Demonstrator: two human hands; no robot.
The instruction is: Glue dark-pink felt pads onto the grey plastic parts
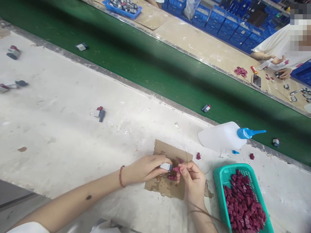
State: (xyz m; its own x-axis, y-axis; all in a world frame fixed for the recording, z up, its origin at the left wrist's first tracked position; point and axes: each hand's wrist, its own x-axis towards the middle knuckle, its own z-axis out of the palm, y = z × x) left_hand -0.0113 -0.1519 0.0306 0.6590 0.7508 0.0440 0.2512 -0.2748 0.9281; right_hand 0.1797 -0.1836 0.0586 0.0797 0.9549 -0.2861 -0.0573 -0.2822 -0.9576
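Note:
My left hand [152,166] is closed on a small white and dark-grey plastic piece [166,166] above a stained cardboard sheet [165,187]. In my right hand [194,178], a small maroon plastic part [176,169] is pinched between thumb and fingertips. The maroon part meets the dark end of the white and grey piece; whether it is fixed there I cannot tell. Other maroon parts lie on the cardboard under my fingers, partly hidden. To the right stands a green basket [218,187] heaped with maroon parts [243,204].
A white bottle with a blue nozzle [223,136] lies by the green conveyor belt [145,74], which carries a few small assemblies [206,108]. Another assembly [99,113] rests on my table at left. Across the belt sits a co-worker [282,58] near blue crates [228,27].

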